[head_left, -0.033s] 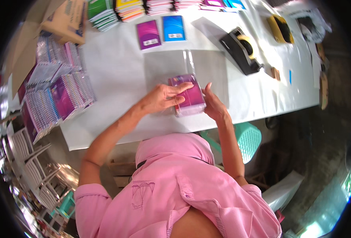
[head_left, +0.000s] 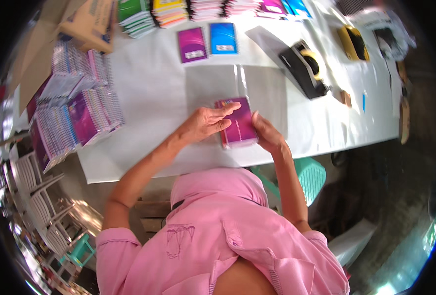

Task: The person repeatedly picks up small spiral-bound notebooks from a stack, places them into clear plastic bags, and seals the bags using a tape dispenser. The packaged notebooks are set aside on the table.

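A purple notebook (head_left: 241,129), seemingly in a shiny clear wrap, lies near the table's front edge; more layers show under its cover. My left hand (head_left: 205,123) reaches over its left side, fingers stretched across the cover and thumb apart from them. At the right edge, my right hand (head_left: 268,132) grips the notebook, its thumb beside the cover and its other fingers mostly hidden. Beneath and beyond it is a grey rectangular sheet (head_left: 203,81). Farther back lie a single purple notebook (head_left: 192,43) and a blue notebook (head_left: 223,37), side by side.
Stacked spiral notebooks (head_left: 97,110) and a cardboard box (head_left: 87,24) occupy the left. Green-covered notebooks (head_left: 132,14) and other coloured piles line the back. A black tape dispenser (head_left: 301,71), a yellow-and-black object (head_left: 353,43) and a small wooden block (head_left: 346,98) are at right.
My right hand has closed in from standing apart with raised fingers onto the notebook's right edge. The clear wrap's loose edges show less around it. The whole view has shifted slightly.
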